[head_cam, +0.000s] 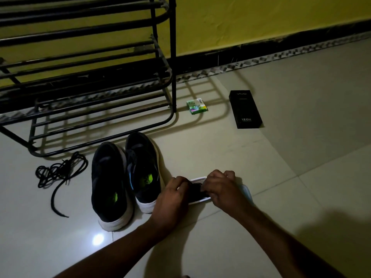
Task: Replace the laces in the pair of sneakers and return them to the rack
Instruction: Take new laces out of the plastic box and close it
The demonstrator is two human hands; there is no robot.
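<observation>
The pale tiled floor (281, 177) carries a black metal shoe rack (172, 57), which stands against the wall. Just in front of the rack, a pair of dark sneakers (108, 183) stands side by side, and a loose black lace (60, 173) lies tangled near the rack's front bar. A small green box (196, 106) lies just right of the rack, a black vivo box (245, 109) farther right, and a flat white-edged packet (196, 192) well in front of it.

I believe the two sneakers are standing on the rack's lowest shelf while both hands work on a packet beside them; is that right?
Not quite. The head view shows the two sneakers standing on the floor in front of the rack, not on its lowest shelf. The left hand and right hand do hold a packet beside them.
</observation>
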